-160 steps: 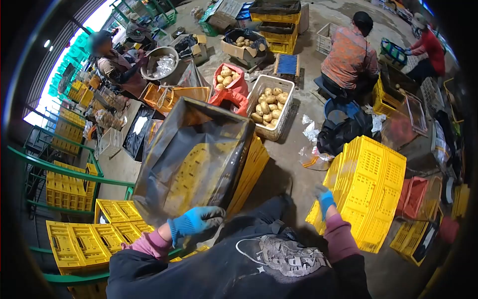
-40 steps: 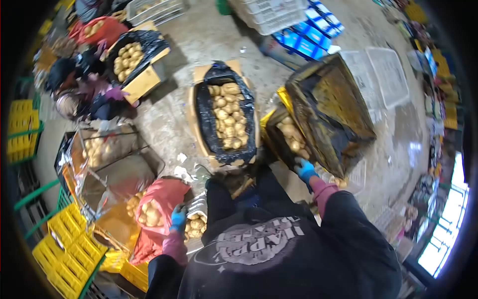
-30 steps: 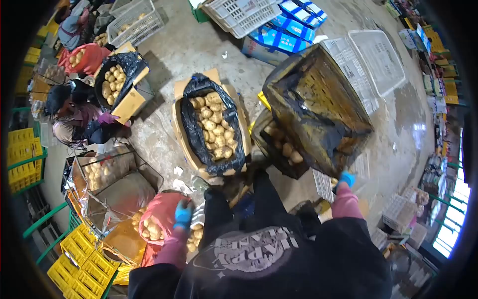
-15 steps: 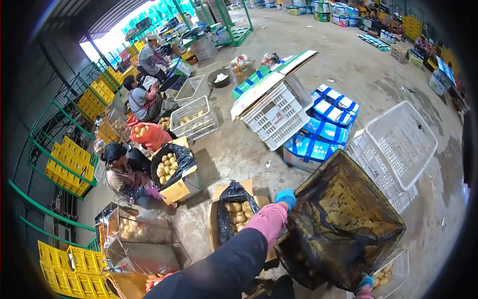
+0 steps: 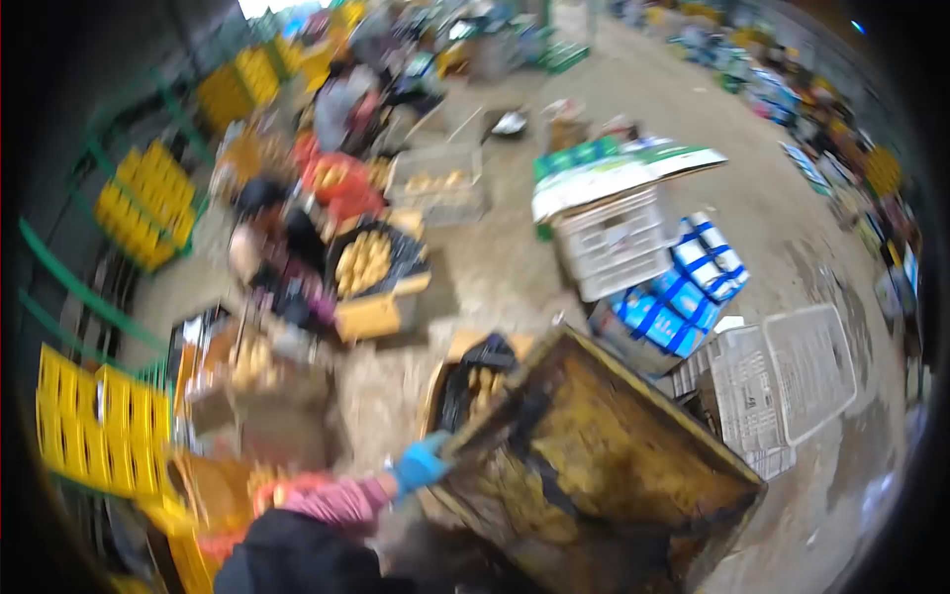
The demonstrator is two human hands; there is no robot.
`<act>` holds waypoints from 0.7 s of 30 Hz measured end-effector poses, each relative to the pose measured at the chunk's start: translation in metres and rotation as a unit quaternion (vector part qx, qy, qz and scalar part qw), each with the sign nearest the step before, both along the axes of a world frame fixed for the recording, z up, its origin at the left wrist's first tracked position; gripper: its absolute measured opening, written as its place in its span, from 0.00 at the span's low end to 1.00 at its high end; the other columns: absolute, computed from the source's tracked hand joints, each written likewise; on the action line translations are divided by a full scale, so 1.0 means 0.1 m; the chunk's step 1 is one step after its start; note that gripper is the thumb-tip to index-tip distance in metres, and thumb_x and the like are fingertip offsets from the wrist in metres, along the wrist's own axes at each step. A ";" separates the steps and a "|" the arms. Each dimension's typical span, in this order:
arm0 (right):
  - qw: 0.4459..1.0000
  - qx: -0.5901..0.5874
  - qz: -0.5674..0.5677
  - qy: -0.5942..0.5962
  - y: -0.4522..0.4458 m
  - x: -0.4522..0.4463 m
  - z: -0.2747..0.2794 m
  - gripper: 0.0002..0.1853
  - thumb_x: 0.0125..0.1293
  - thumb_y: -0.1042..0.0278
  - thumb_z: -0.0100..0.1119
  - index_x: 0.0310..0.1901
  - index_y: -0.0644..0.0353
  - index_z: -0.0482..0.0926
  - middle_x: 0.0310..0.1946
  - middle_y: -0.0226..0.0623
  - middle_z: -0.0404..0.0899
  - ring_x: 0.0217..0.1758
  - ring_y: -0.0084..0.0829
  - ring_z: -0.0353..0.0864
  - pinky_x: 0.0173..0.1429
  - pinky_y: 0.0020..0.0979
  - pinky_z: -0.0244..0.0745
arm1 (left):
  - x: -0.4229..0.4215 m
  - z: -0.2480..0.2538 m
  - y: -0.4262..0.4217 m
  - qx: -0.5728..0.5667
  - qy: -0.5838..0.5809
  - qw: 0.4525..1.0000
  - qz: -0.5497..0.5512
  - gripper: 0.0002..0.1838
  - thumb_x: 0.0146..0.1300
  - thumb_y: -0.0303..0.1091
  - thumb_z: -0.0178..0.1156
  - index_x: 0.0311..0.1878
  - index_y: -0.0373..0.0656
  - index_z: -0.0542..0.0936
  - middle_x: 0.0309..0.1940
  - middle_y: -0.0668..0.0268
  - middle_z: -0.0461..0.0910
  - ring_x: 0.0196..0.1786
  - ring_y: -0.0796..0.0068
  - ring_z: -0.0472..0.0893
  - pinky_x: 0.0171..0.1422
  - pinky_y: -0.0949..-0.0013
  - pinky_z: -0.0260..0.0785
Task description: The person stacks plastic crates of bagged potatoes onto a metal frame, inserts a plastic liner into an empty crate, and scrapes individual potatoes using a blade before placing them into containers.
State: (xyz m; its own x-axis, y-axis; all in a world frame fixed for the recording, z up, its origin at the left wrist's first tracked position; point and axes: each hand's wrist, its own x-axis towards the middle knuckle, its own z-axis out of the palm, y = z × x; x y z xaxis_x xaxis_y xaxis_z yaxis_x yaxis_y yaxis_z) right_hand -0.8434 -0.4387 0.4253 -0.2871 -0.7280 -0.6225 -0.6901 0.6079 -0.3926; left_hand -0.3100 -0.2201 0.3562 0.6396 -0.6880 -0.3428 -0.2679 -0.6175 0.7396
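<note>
A large crate with a dark, soiled lining (image 5: 604,445) is tilted at the lower middle, its open side facing me. My left hand (image 5: 422,465), in a blue glove, is closed on the crate's left edge. My right hand is not in view. Behind the crate, partly covered by it, stands a cardboard box (image 5: 432,396) lined with black plastic and holding potatoes (image 5: 485,388). The picture is blurred by motion.
A co-worker (image 5: 272,247) sits at the left beside a box of potatoes (image 5: 364,262). White crates (image 5: 614,243) and blue-and-white boxes (image 5: 673,307) stand behind the lined crate. Empty white crates (image 5: 811,371) lie at the right. Yellow crates (image 5: 99,426) are at the far left.
The lined crate has moved left and nearer, now overlapping the cardboard box. My left hand has shifted left and down with its edge. My right hand has gone out of view.
</note>
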 end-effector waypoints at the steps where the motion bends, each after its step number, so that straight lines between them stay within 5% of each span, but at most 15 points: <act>1: 0.997 0.028 0.066 0.033 0.01 0.29 0.31 0.38 0.60 0.49 0.71 0.65 0.65 0.71 0.58 0.42 0.77 0.53 0.40 0.77 0.58 0.41 0.74 | 0.02 -0.40 0.55 -0.016 0.000 0.999 0.048 0.26 0.54 0.40 0.67 0.57 0.43 0.79 0.45 0.52 0.84 0.45 0.60 0.84 0.50 0.60 0.76; 3: 0.908 -0.097 0.346 0.217 -0.26 0.19 -0.18 0.32 0.67 0.51 0.62 0.64 0.66 0.72 0.57 0.46 0.77 0.52 0.39 0.78 0.55 0.39 0.76 | -0.11 0.06 1.13 0.038 0.093 0.979 0.176 0.25 0.52 0.32 0.64 0.56 0.40 0.79 0.42 0.53 0.85 0.41 0.66 0.84 0.46 0.63 0.77; 4: 0.934 -0.163 0.315 0.052 -0.52 0.36 -0.43 0.27 0.62 0.61 0.67 0.59 0.67 0.74 0.52 0.39 0.79 0.48 0.34 0.76 0.53 0.36 0.75 | -0.14 -0.29 1.60 -0.029 0.175 0.959 0.223 0.26 0.51 0.28 0.62 0.57 0.39 0.78 0.41 0.56 0.85 0.40 0.69 0.83 0.45 0.65 0.76; 5: 0.931 -0.213 0.266 -0.126 -0.71 0.57 -0.57 0.24 0.58 0.71 0.72 0.54 0.67 0.77 0.47 0.33 0.81 0.44 0.29 0.74 0.50 0.33 0.75 | -0.25 -0.52 1.95 -0.029 0.131 0.954 0.269 0.27 0.50 0.24 0.62 0.58 0.39 0.77 0.39 0.58 0.85 0.39 0.72 0.81 0.45 0.66 0.75; 7: 0.906 -0.214 0.301 -0.208 -0.62 1.73 -0.23 0.22 0.58 0.71 0.71 0.53 0.67 0.77 0.43 0.32 0.82 0.42 0.27 0.73 0.48 0.31 0.74 | -0.47 -0.94 2.59 -0.060 0.164 0.910 0.376 0.28 0.49 0.22 0.63 0.58 0.39 0.77 0.40 0.59 0.84 0.40 0.72 0.81 0.46 0.66 0.75; 10: 0.814 -0.246 0.512 -0.124 -0.50 3.35 0.08 0.24 0.57 0.71 0.72 0.54 0.68 0.78 0.41 0.35 0.83 0.41 0.31 0.78 0.48 0.35 0.75 | -0.67 -1.07 3.06 -0.108 0.258 0.818 0.502 0.29 0.48 0.13 0.62 0.58 0.37 0.77 0.46 0.69 0.83 0.46 0.75 0.79 0.53 0.70 0.73; 13: 0.637 -0.356 0.666 -0.158 -0.30 4.75 -0.10 0.26 0.57 0.65 0.73 0.55 0.68 0.77 0.43 0.46 0.85 0.43 0.34 0.81 0.51 0.36 0.75 | -0.81 -1.37 3.31 -0.234 0.344 0.712 0.566 0.21 0.55 0.20 0.64 0.55 0.40 0.80 0.44 0.67 0.84 0.42 0.76 0.80 0.49 0.71 0.74; 14: 0.632 -0.298 0.692 -0.184 -0.12 5.24 -0.08 0.27 0.58 0.66 0.72 0.58 0.66 0.77 0.44 0.43 0.85 0.43 0.33 0.81 0.52 0.36 0.75 | -0.81 -1.48 3.39 -0.159 0.385 0.702 0.578 0.14 0.58 0.27 0.66 0.49 0.41 0.82 0.36 0.68 0.84 0.34 0.76 0.80 0.39 0.72 0.73; 15: 0.649 -0.241 0.693 -0.199 0.21 5.71 0.02 0.28 0.58 0.68 0.71 0.60 0.64 0.76 0.45 0.41 0.85 0.44 0.32 0.82 0.52 0.35 0.75 | -0.82 -1.68 3.37 -0.238 0.399 0.627 0.625 0.14 0.57 0.25 0.67 0.48 0.38 0.83 0.34 0.70 0.83 0.30 0.77 0.78 0.33 0.72 0.70; 18: 0.526 -0.277 0.776 -0.208 0.41 6.92 -0.56 0.30 0.57 0.69 0.72 0.62 0.62 0.75 0.41 0.43 0.86 0.43 0.28 0.84 0.49 0.31 0.77 | -0.78 -2.15 3.49 -0.131 0.436 0.663 0.594 0.09 0.58 0.26 0.68 0.42 0.38 0.83 0.29 0.71 0.82 0.25 0.79 0.77 0.29 0.74 0.67; 20: 0.496 -0.217 0.793 -0.280 0.75 7.67 -0.87 0.22 0.55 0.66 0.74 0.49 0.64 0.80 0.35 0.40 0.85 0.37 0.25 0.80 0.45 0.30 0.76 | -0.78 -2.44 3.44 -0.209 0.430 0.583 0.656 0.04 0.59 0.27 0.68 0.36 0.39 0.83 0.25 0.71 0.82 0.23 0.78 0.77 0.26 0.73 0.66; 21: 0.474 -0.244 0.809 -0.249 0.71 8.05 -1.22 0.18 0.55 0.65 0.74 0.43 0.63 0.80 0.32 0.42 0.83 0.33 0.24 0.77 0.42 0.31 0.75 | -0.78 -2.59 3.43 -0.201 0.433 0.586 0.655 0.04 0.59 0.27 0.68 0.36 0.39 0.83 0.25 0.71 0.82 0.23 0.78 0.77 0.26 0.73 0.66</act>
State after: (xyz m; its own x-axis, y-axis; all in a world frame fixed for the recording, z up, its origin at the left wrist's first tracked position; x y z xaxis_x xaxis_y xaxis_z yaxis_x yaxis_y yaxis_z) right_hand -0.0388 -0.3673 0.3030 0.9861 0.1622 0.0360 0.1534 -0.8053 -0.5727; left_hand -0.3879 0.1230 0.0975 0.4155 0.0612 -0.9076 0.8242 0.3968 0.4041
